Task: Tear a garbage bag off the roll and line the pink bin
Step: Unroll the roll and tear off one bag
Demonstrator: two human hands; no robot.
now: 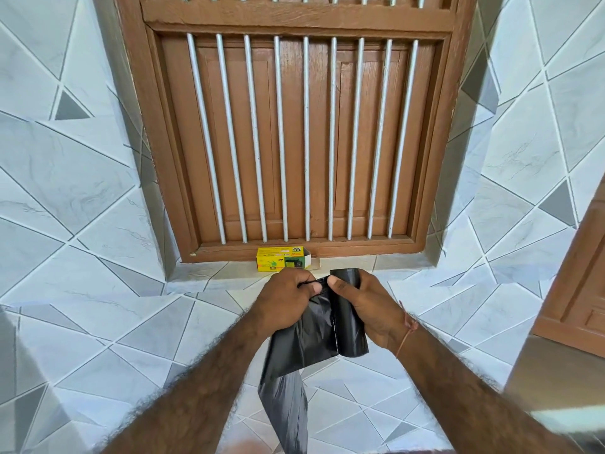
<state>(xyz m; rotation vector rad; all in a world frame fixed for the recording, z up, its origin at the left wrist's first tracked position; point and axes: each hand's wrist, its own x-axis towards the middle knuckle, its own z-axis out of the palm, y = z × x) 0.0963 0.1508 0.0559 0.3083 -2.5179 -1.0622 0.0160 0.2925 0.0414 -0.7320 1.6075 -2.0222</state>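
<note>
A: What's the left hand (285,301) doing?
B: Pinched shut on the top edge of the unrolled black bag (294,362), which hangs below that grip.
A: And to its right?
B: The right hand (363,306) is closed around the upright roll (351,322), thumb pressed near the seam.
A: Beyond the knuckles?
B: A yellow box (282,259) sits on the tiled sill (209,273), under the wooden shutter (301,132).

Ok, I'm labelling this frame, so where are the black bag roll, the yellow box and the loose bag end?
Black plastic garbage bag roll (352,326): head view, side of the cylinder.
Yellow cardboard box (282,259): head view, front face.
Loose black bag end (284,407): head view, hanging lower part.
</note>
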